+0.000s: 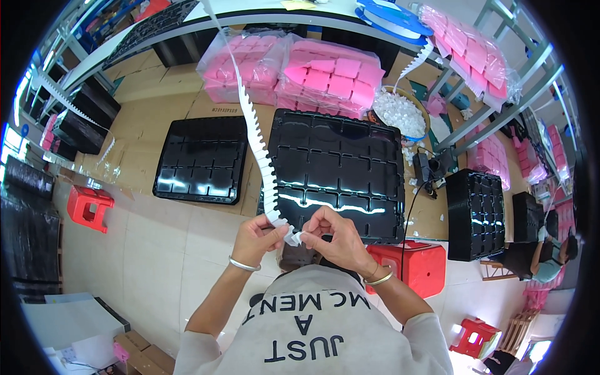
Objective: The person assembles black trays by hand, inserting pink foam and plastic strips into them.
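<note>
A long white strip [256, 139] with toothed tabs along its edge hangs down from above the bench to my hands. My left hand [254, 242] is closed, pinching the strip near its lower end. My right hand [337, 240] is closed with thumb and finger at a small white piece [296, 238] at the end of the strip; whether that piece is still joined to it I cannot tell. Just beyond my hands lies a large black plastic tray [337, 164] with a grid of compartments. To its left is another black tray [200, 159], lying flat on the cardboard-covered bench [140, 103].
Bagged pink foam blocks [331, 72] stand at the back. A round basket of small white pieces [400, 114] sits back right, below a blue reel [394, 22]. Stacked black trays [475, 215] are at the right. Red stools [90, 208] stand on the floor. Another person [550, 256] sits far right.
</note>
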The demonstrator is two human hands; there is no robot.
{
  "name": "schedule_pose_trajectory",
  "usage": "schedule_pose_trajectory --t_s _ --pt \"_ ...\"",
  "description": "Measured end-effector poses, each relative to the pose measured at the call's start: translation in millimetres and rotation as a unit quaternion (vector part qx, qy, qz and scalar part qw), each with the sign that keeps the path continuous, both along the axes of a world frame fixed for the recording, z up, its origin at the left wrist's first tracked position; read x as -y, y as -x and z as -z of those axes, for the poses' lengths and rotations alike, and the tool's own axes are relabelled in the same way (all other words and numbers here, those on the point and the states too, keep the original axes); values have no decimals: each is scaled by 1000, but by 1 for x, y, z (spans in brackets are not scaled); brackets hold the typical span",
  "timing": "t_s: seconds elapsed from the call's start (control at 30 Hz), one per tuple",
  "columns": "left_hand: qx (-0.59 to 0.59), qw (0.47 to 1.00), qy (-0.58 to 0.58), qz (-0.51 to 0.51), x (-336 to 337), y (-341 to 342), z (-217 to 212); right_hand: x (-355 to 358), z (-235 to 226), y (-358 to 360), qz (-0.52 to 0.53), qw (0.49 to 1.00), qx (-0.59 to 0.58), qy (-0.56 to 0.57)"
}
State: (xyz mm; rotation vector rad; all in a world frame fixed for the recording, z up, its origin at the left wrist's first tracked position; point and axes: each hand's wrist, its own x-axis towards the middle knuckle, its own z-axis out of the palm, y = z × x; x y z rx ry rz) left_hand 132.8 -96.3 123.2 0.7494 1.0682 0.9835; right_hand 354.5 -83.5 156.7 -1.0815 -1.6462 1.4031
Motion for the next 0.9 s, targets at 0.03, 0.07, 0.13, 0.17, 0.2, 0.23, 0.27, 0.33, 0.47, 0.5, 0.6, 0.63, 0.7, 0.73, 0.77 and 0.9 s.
schedule_pose_trajectory --t_s 0.03,0.07,0.13,0.17,0.2,0.23,0.27,0.33,0.47,0.5,0.6,0.63,0.7,0.73,0.77,0.9 --pt "-2 1000 0 -14 3 -5 -1 1 -1 1 -6 1000 12 19" --pt "-13 1000 5 -11 5 -8 -1 1 -2 3 -7 1000 14 18" --pt "-2 1000 3 -10 10 -13 -1 2 -3 5 8 999 37 -24" --pt "8 1000 1 -7 12 -15 -1 2 -3 5 8 999 38 -25" --pt "9 1000 1 -8 15 -16 0 2 -1 3 -3 997 59 -46" --pt "13 1000 -8 -1 17 -17 2 3 0 2 -14 994 80 -68" --pt "16 1000 -17 8 19 -18 3 4 2 1 -14 994 81 -68" --pt "31 999 -8 2 20 -22 0 6 4 -1 9 996 57 -62" --pt "11 1000 -21 -6 23 -24 6 16 3 0 18 993 75 -85" --pt "11 1000 -19 -5 23 -23 8 19 4 -1 15 993 85 -79" --pt "-38 998 -28 -40 24 -23 11 28 21 -10 -20 980 136 -147" --pt "-50 997 -34 -51 25 -23 11 29 28 -12 -52 958 174 -222" --pt "-62 995 -38 -62 26 -24 11 33 34 -13 -65 949 187 -247" --pt "-66 995 -37 -64 27 -24 11 33 35 -13 -77 937 201 -273" --pt "-71 995 -37 -66 28 -24 11 33 35 -12 -79 938 201 -272" --pt "-68 996 -45 -48 31 -24 13 28 20 -2 19 978 105 -177"
